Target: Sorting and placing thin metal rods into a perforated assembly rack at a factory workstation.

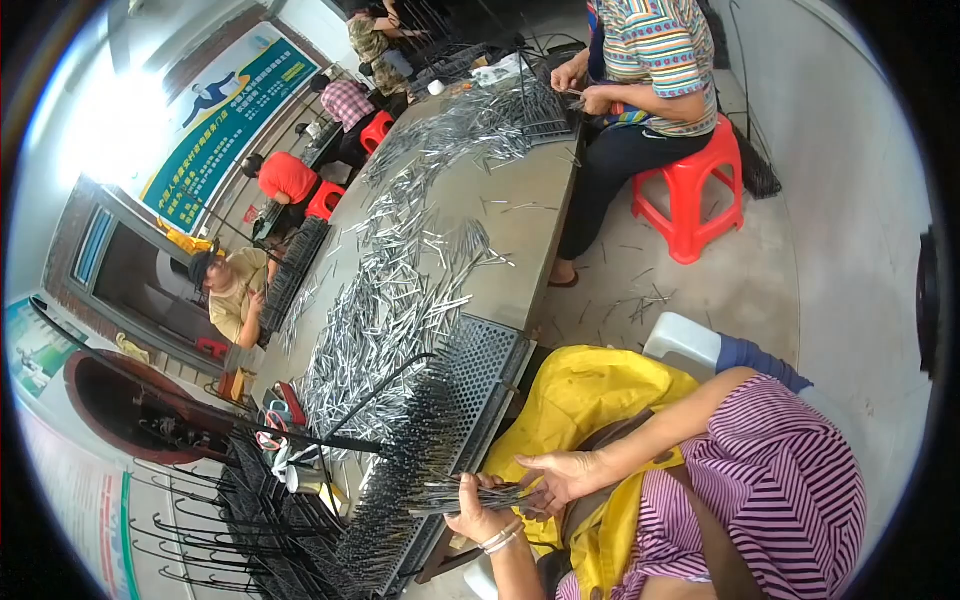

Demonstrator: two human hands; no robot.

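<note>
Since the thin grey metal rods (506, 496) seem stiff but slippery, grip mid-bundle, where the left hand (482, 514) clamps its fingers; the right hand's (562, 477) closure is unclear.

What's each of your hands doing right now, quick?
Left hand: closed around a bundle of thin, straight, grey metal rods.
Right hand: partly open at the bundle's end; whether it grips cannot be told.

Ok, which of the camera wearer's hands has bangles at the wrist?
The left hand, holding a bundle of thin metal rods: pale bangles circle its wrist, whereas the right hand shows a bare wrist.
</note>
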